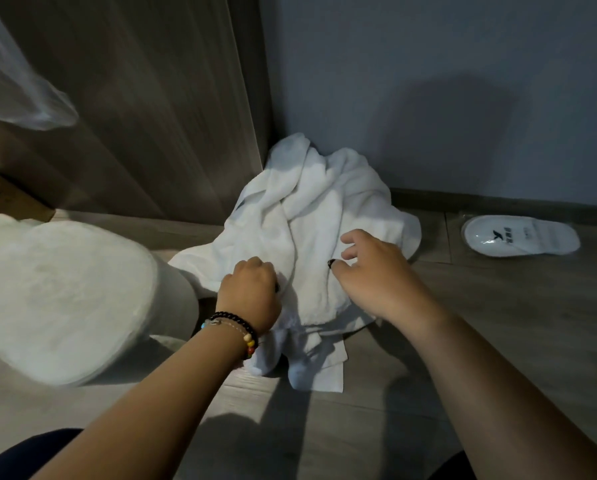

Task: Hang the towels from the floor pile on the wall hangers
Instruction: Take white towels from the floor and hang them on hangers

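Note:
A crumpled pile of white towels (310,216) lies on the wood floor in the corner between a wooden panel and a grey wall. My left hand (250,289), with bead bracelets at the wrist, has its fingers curled into the near left part of the pile and grips towel cloth. My right hand (369,268) hovers over the right side of the pile, fingers spread and loosely bent, holding nothing. No wall hangers are in view.
A large white fluffy cushion or stool (61,299) stands at the left, close to my left arm. A white wrapped slipper (520,235) lies on the floor by the baseboard at the right. A sheer white curtain (16,81) hangs at the upper left.

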`<state>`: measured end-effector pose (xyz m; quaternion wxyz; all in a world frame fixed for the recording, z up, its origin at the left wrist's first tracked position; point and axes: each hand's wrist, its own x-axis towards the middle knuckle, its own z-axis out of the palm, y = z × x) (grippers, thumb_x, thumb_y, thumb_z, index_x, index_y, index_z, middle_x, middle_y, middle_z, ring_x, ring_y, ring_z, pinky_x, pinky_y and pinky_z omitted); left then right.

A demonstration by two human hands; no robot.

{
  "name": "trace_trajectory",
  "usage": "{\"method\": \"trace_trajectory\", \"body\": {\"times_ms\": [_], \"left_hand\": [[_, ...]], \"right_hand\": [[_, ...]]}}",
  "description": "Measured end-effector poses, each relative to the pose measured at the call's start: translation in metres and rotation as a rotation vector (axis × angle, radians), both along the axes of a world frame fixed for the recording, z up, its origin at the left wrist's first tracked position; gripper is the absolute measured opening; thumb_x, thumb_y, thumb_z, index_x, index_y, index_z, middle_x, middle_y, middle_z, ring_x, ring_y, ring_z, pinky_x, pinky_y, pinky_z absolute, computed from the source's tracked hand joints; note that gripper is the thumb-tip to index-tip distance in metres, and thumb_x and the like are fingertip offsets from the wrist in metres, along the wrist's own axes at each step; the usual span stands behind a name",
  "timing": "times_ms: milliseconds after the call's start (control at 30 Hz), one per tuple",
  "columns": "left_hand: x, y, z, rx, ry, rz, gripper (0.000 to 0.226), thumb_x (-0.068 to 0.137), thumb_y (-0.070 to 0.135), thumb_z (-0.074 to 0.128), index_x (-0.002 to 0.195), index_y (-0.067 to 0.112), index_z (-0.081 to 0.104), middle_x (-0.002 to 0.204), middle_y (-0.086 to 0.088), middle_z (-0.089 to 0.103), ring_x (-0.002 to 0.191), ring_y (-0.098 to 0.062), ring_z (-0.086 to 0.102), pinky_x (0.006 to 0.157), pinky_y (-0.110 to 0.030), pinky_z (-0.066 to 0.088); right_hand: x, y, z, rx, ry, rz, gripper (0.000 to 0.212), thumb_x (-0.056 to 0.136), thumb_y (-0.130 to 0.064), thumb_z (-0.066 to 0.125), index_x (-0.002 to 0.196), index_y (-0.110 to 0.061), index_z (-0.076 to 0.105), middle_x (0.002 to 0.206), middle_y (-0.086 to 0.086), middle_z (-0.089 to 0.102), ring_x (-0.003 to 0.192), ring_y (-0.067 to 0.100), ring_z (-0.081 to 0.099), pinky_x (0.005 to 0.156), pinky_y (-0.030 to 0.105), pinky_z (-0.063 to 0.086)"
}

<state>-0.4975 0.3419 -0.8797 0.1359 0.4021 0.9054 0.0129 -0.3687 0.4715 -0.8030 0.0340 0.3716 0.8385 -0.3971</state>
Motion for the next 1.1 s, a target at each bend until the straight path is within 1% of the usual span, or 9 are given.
{"method": "trace_trajectory", "body": {"times_ms": [167,267,400,500,567,733,933,1000,1100], "left_hand": [[-0.009,-0.001,0.020,0.411,-0.371,0.377,0.009,0.093,0.011,0.050,0.087,0.005,0.052,0.084,-0.006,0.054,0.082,-0.024,0.052,0.070,-0.028,0.033],[-0.012,0.003,0.057,0.776,-0.803,0.507,0.019,0.088,0.011,0.048,0.077,-0.003,0.056,0.066,-0.016,0.048,0.062,-0.022,0.047,0.063,-0.038,0.038],[0.000,-0.002,0.107,0.850,-1.228,0.346,0.026,0.089,0.005,0.053,0.103,-0.016,0.059,0.094,-0.039,0.062,0.081,-0.036,0.061,0.073,-0.038,0.054],[0.002,-0.009,0.127,0.817,-1.212,0.263,0.024,0.090,0.006,0.055,0.094,-0.017,0.059,0.088,-0.038,0.061,0.081,-0.034,0.058,0.073,-0.036,0.050],[-0.009,-0.017,0.132,0.740,-1.144,0.182,0.026,0.084,0.020,0.070,0.089,-0.004,0.063,0.084,-0.021,0.065,0.078,-0.027,0.060,0.069,-0.032,0.049],[-0.027,-0.030,0.100,0.331,-0.270,-0.116,0.012,0.073,0.031,0.078,0.075,0.021,0.071,0.071,0.005,0.069,0.070,-0.011,0.063,0.062,-0.026,0.043],[-0.050,-0.027,0.078,0.430,-0.291,0.033,0.014,0.091,0.029,0.062,0.089,0.016,0.066,0.089,0.003,0.063,0.084,-0.018,0.057,0.068,-0.026,0.040],[-0.055,-0.026,0.073,0.491,-0.419,0.148,0.021,0.094,0.029,0.057,0.080,0.014,0.061,0.077,-0.006,0.064,0.075,-0.026,0.059,0.066,-0.035,0.046],[-0.046,-0.015,0.078,0.764,-0.850,0.393,0.028,0.096,0.024,0.058,0.071,0.014,0.063,0.068,-0.012,0.061,0.063,-0.026,0.056,0.058,-0.037,0.052]], "right_hand": [[-0.004,0.000,-0.002,0.022,0.033,0.017,0.051,0.094,-0.032,0.053,0.142,-0.021,0.037,0.138,0.000,0.050,0.119,0.019,0.052,0.089,0.031,0.045],[-0.007,-0.004,-0.003,-0.033,0.118,0.121,0.078,0.087,-0.032,0.064,0.150,-0.032,0.017,0.149,0.000,0.033,0.132,0.019,0.040,0.096,0.028,0.039],[-0.018,-0.022,-0.003,0.111,0.295,0.266,0.105,0.081,-0.026,0.073,0.144,-0.053,-0.005,0.155,-0.015,-0.017,0.148,0.020,0.003,0.113,0.036,0.029],[-0.022,-0.016,-0.009,0.291,0.506,0.274,0.049,0.079,-0.018,0.073,0.123,-0.028,0.054,0.156,-0.004,0.017,0.145,0.019,0.014,0.113,0.041,0.030],[-0.018,-0.005,-0.012,0.380,0.565,0.250,0.013,0.076,-0.012,0.070,0.088,-0.011,0.065,0.137,0.002,0.051,0.137,0.021,0.035,0.106,0.044,0.040],[-0.008,0.008,0.008,0.466,0.863,0.009,0.024,0.072,-0.018,0.064,0.088,-0.002,0.072,0.099,0.005,0.071,0.099,0.014,0.066,0.085,0.026,0.053],[0.003,0.022,0.049,0.337,1.112,-0.646,0.015,0.063,-0.014,0.049,0.066,-0.027,0.042,0.064,-0.016,0.046,0.057,-0.003,0.041,0.051,0.018,0.035],[0.009,0.039,0.043,0.314,0.952,-0.753,0.020,0.070,-0.009,0.054,0.078,-0.024,0.045,0.077,-0.010,0.047,0.062,-0.005,0.045,0.056,0.011,0.037],[0.007,0.034,0.028,0.382,0.619,-0.611,0.046,0.079,-0.007,0.060,0.121,-0.018,0.045,0.119,-0.002,0.046,0.105,0.005,0.052,0.089,0.018,0.046]]}}
